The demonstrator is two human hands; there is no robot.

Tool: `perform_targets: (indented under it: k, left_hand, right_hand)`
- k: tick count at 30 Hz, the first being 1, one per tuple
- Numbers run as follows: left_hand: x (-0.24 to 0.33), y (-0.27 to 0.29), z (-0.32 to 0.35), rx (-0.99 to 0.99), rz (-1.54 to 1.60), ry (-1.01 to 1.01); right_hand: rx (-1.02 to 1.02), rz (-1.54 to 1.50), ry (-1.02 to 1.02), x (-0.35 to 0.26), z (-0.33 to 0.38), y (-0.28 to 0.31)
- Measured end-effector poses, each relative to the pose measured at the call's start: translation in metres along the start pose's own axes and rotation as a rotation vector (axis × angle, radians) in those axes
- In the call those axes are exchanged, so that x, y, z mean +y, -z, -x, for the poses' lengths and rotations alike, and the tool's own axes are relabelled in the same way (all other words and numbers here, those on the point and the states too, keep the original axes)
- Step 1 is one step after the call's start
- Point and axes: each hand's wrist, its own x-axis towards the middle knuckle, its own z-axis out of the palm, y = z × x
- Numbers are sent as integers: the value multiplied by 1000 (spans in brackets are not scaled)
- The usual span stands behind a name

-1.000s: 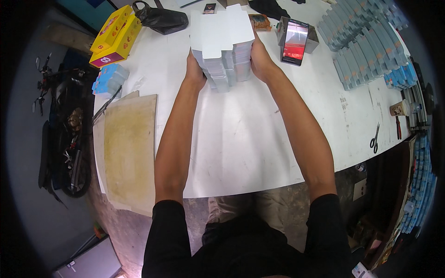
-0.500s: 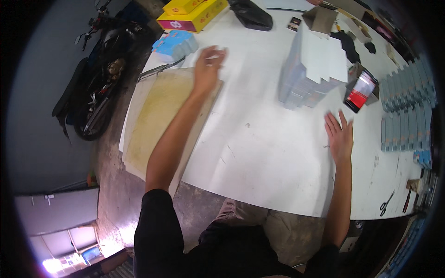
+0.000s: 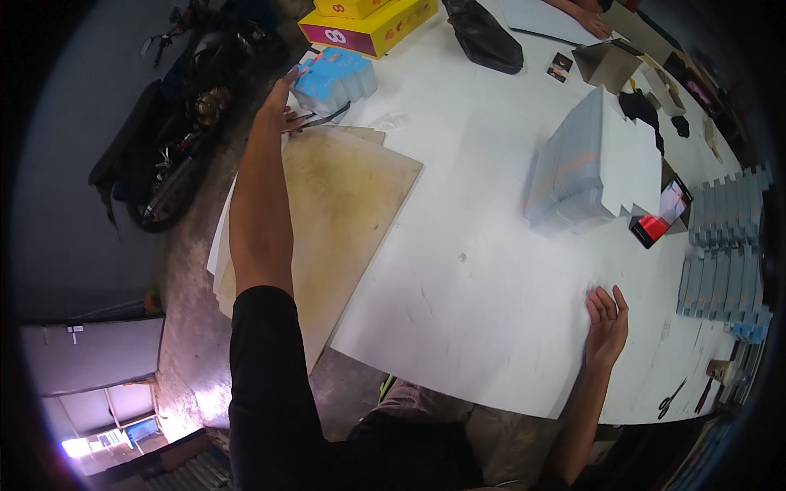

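Note:
My left hand (image 3: 277, 105) stretches far out to the left and touches a bundle of light blue flat cartons (image 3: 333, 78) at the table's corner, fingers spread against its side. My right hand (image 3: 607, 323) rests palm down and flat on the white table (image 3: 483, 245) near the front edge, holding nothing. A tall stack of white and grey flat carton blanks (image 3: 594, 164) stands on the table well beyond my right hand, untouched.
A tan board (image 3: 344, 204) lies between my arms. Yellow boxes (image 3: 368, 18) and a black bag (image 3: 483, 37) sit at the far edge. A phone (image 3: 661, 219) leans by the stack. Rows of grey cartons (image 3: 725, 245) fill the right. Scissors (image 3: 673, 398) lie near the front. Another person's hand (image 3: 585, 16) is at the top.
Both hands let go of the carton stack. My left hand swung far left, past the board to the blue bundle. My right hand dropped flat onto the table.

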Motion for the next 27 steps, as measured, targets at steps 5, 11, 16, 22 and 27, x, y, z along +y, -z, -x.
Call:
perform_targets:
  k: [5, 11, 16, 22, 27]
  left_hand:
    - [2, -6, 3, -142, -316, -107]
    - [4, -16, 3, -160, -356, -190]
    - [7, -26, -9, -365, -412, -283]
    - [36, -83, 69, -422, -766, -196]
    - [31, -109, 85, -503, -839, -297]
  right_hand:
    - [-101, 100, 129, 0, 1, -10]
    - [-88, 413, 222, 6, 9, -25]
    - [-111, 536, 257, 1, 10, -48]
    - [-130, 554, 256, 4, 15, -40]
    - [-157, 524, 260, 7, 14, -45]
